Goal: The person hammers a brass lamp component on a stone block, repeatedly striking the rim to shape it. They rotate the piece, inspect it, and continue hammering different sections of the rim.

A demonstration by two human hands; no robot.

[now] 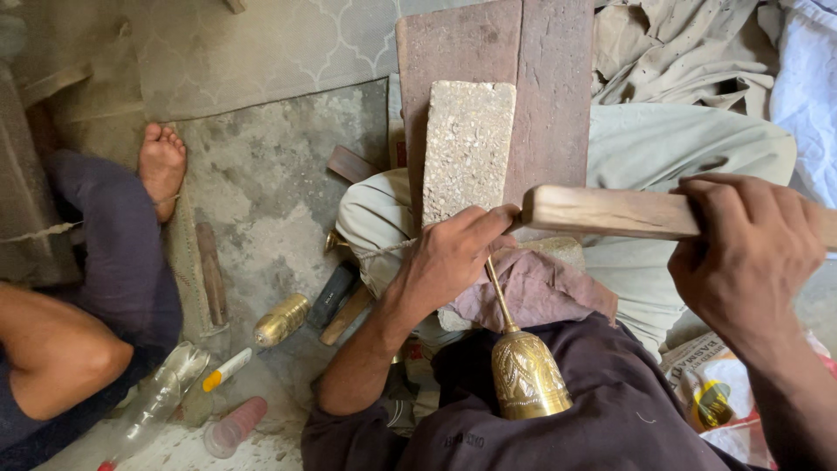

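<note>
We are at the striking step: our left hand (449,257) pinches the thin stem of the brass vase (526,371) lying in our lap, and our right hand (741,257) grips a wooden mallet (610,212) beside it. The next blow needs careful aim.

An engraved brass bell-shaped piece (528,375) lies in the lap, below the rough grey stone block (466,148) on the reddish wooden plank (554,87)

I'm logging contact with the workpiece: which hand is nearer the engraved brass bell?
Left. The left hand grips the thin stem just above the brass bell; the right hand is off to the side, holding a wooden stick.
</note>
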